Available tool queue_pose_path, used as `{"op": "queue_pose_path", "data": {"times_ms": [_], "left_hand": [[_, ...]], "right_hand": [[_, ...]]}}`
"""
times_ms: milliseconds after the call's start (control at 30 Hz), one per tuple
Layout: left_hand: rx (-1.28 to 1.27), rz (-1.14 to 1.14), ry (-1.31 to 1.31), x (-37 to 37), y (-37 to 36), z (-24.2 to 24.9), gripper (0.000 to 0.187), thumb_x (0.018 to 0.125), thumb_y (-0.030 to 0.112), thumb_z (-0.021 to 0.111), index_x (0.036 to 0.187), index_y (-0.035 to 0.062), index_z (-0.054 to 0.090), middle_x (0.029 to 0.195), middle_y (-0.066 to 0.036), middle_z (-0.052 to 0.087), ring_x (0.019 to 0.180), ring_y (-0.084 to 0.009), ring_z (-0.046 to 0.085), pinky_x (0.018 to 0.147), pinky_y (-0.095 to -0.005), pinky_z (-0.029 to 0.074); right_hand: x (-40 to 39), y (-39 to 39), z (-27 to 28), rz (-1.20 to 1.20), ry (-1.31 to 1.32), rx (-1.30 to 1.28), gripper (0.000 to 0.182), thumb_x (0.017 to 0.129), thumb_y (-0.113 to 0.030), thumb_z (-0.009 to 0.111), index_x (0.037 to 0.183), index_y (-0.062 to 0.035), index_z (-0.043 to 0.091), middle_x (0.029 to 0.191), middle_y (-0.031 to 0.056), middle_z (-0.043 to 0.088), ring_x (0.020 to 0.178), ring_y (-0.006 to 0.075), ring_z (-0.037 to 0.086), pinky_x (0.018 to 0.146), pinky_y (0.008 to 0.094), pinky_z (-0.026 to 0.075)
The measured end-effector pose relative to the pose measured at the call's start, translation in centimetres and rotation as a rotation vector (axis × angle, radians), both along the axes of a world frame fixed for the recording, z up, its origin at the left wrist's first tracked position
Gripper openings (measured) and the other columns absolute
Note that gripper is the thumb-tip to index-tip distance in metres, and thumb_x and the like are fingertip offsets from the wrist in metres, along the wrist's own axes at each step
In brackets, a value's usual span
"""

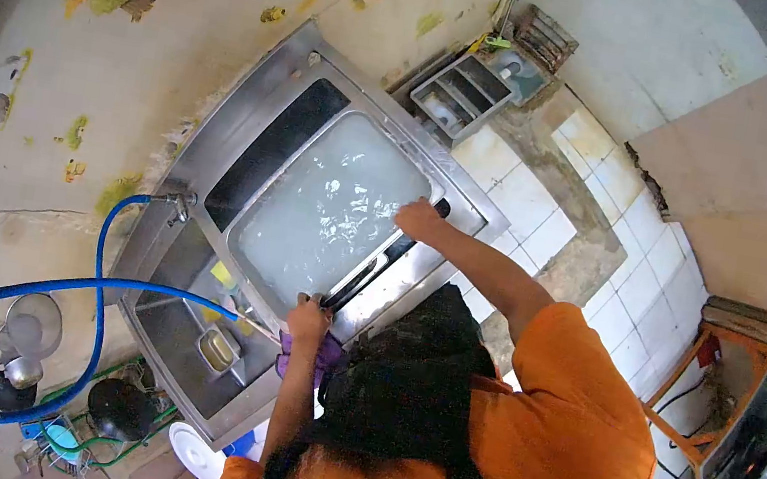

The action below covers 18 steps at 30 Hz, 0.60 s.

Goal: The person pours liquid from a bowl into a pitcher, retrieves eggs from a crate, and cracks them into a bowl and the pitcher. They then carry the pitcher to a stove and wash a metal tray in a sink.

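A wide rectangular metal pan full of cloudy water rests across the stainless steel sink. My right hand is closed on the pan's rim at its near right corner. Down at the near left corner, my left hand has its fingers curled round the same rim. A purple cloth hangs at the sink's front edge, just below my left hand. Dark gaps show between the pan and the sink at the back and along the front. The undersides of my fingers are hidden.
A blue hose loops from the tap into the left bowl, where a small metal container sits. Black wok and white lid are lower left. Behind stands a grey divided bin; an orange-framed stand is right.
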<state>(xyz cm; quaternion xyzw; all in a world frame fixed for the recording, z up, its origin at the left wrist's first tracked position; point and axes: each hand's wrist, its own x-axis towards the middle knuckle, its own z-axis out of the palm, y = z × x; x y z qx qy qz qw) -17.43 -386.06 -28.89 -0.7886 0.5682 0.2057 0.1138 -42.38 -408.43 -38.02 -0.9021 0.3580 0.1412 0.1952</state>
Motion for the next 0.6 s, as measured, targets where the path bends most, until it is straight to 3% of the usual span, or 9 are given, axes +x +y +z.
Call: {"op": "queue_pose_path", "data": {"times_ms": [167, 233, 267, 367, 400, 600], "left_hand": [[-0.025, 0.030, -0.036, 0.2, 0.2, -1.0, 0.031, 0.080, 0.032, 0.069, 0.106, 0.0155, 0.071, 0.105, -0.014, 0.062, 0.089, -0.0364, 0.067, 0.077, -0.0463, 0.056], [-0.071, 0.063, 0.007, 0.4, 0.1, -1.2, 0.028, 0.080, 0.032, 0.068, 0.103, 0.0159, 0.072, 0.105, -0.014, 0.063, 0.089, -0.0359, 0.067, 0.078, -0.0456, 0.056], [-0.070, 0.066, 0.010, 0.4, 0.2, -1.4, 0.028, 0.080, 0.032, 0.068, 0.103, 0.0159, 0.072, 0.105, -0.014, 0.063, 0.089, -0.0359, 0.067, 0.078, -0.0456, 0.056], [-0.074, 0.075, 0.005, 0.9, 0.6, -2.1, 0.029, 0.080, 0.033, 0.068, 0.103, 0.0164, 0.072, 0.105, -0.013, 0.064, 0.089, -0.0352, 0.067, 0.078, -0.0454, 0.056], [-0.088, 0.068, 0.014, 1.1, 0.7, -2.4, 0.029, 0.080, 0.032, 0.069, 0.103, 0.0166, 0.072, 0.105, -0.013, 0.064, 0.089, -0.0351, 0.067, 0.078, -0.0454, 0.056], [-0.079, 0.048, 0.005, 0.6, -0.1, -1.6, 0.028, 0.079, 0.032, 0.070, 0.102, 0.0161, 0.072, 0.105, -0.014, 0.064, 0.090, -0.0352, 0.067, 0.078, -0.0458, 0.055]], "right_hand": [[0.8, 1.4, 0.4, 0.050, -0.006, 0.061, 0.016, 0.080, -0.015, 0.062, 0.091, -0.0121, 0.072, 0.097, 0.0113, 0.070, 0.096, 0.0305, 0.068, 0.092, 0.0532, 0.047], [1.0, 2.1, 1.6, 0.181, -0.134, 0.049, 0.019, 0.074, -0.021, 0.067, 0.088, -0.0097, 0.074, 0.087, 0.0151, 0.071, 0.087, 0.0323, 0.070, 0.080, 0.0481, 0.053], [1.1, 2.2, 2.2, 0.171, -0.138, 0.078, 0.026, 0.069, -0.024, 0.069, 0.089, -0.0092, 0.074, 0.088, 0.0161, 0.071, 0.088, 0.0331, 0.070, 0.080, 0.0468, 0.053], [0.2, 0.8, 3.8, 0.160, -0.030, 0.089, 0.032, 0.068, -0.030, 0.068, 0.092, -0.0089, 0.075, 0.092, 0.0166, 0.071, 0.089, 0.0324, 0.070, 0.079, 0.0476, 0.053], [-0.6, 0.1, 4.7, 0.169, 0.013, 0.055, 0.041, 0.070, -0.039, 0.065, 0.097, -0.0099, 0.075, 0.096, 0.0172, 0.071, 0.092, 0.0342, 0.068, 0.080, 0.0475, 0.052], [0.0, 0.4, 5.0, 0.083, 0.040, 0.169, 0.052, 0.067, -0.050, 0.067, 0.096, -0.0074, 0.075, 0.098, 0.0187, 0.070, 0.092, 0.0346, 0.068, 0.079, 0.0457, 0.053]]}}
